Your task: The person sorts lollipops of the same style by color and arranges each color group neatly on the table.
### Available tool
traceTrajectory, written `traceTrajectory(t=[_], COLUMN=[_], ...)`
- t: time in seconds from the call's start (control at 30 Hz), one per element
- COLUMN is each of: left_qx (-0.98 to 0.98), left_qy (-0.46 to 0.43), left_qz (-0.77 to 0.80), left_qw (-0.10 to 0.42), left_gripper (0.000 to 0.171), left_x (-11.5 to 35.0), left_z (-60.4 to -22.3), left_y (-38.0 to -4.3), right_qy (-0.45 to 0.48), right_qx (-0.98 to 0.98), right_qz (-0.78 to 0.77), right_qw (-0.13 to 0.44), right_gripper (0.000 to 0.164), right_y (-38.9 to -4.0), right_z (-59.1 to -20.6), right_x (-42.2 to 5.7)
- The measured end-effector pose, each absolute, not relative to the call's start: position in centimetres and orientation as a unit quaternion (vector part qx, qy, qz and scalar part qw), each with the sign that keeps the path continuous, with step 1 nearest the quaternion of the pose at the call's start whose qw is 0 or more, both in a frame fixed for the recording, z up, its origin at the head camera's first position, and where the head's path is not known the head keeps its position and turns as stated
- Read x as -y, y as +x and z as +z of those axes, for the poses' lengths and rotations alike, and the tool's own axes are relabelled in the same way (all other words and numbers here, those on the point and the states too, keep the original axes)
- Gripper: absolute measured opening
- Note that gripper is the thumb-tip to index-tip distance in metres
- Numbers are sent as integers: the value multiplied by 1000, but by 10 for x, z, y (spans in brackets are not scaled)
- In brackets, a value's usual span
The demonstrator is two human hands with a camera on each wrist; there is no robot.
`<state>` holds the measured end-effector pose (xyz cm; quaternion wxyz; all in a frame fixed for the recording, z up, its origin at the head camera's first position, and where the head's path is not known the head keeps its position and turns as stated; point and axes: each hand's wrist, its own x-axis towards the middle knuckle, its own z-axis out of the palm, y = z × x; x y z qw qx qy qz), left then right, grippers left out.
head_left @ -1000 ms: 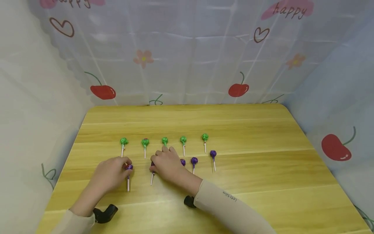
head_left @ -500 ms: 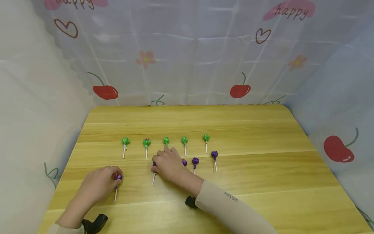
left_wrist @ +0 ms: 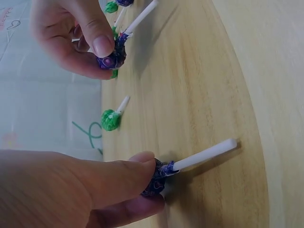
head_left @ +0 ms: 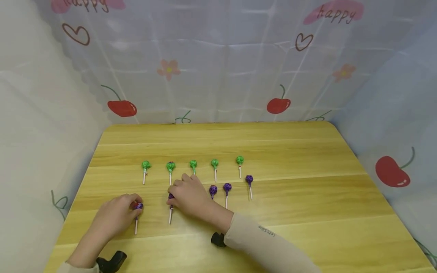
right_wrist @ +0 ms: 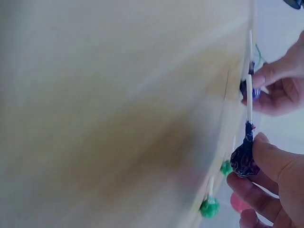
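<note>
My left hand (head_left: 114, 214) pinches the wrapped head of a purple lollipop (head_left: 136, 226) at the left front, its white stick pointing toward me. The left wrist view shows thumb and fingers on either side of that purple head (left_wrist: 154, 184). My right hand (head_left: 190, 196) holds a second purple lollipop (head_left: 170, 216) by its head, a little to the right. Close up in the right wrist view, that dark purple wrapper (right_wrist: 243, 159) sits between thumb and fingertips, its stick upward in the picture.
Several green lollipops, one at the left end (head_left: 146, 165), lie in a row behind my hands. Three more purple lollipops, the rightmost (head_left: 249, 179) slightly apart, lie right of my right hand. A printed curtain (head_left: 218, 76) hangs behind the wooden table (head_left: 307, 212).
My left hand has carried its purple lollipop left and toward me, then stayed there. My right hand has shifted slightly left and nearer with its lollipop, uncovering more of another purple one.
</note>
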<state>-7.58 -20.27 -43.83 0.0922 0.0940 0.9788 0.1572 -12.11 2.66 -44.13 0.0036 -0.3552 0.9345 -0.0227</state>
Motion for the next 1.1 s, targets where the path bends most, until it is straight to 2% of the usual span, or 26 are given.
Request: traceTrajectory(t=[0.7, 1.1], left_qx=[-980, -982], left_qy=[100, 97], left_qz=[166, 160], left_qw=[53, 35], left_gripper=[22, 41], left_x=[200, 202], left_z=[-441, -434], left_y=[-72, -72], right_qy=[-363, -366], right_qx=[-932, -931], right_qz=[-3, -1], right_qw=[8, 1], right_gripper=[25, 29], right_y=[-108, -109], right_z=[-450, -450], right_x=[-11, -11])
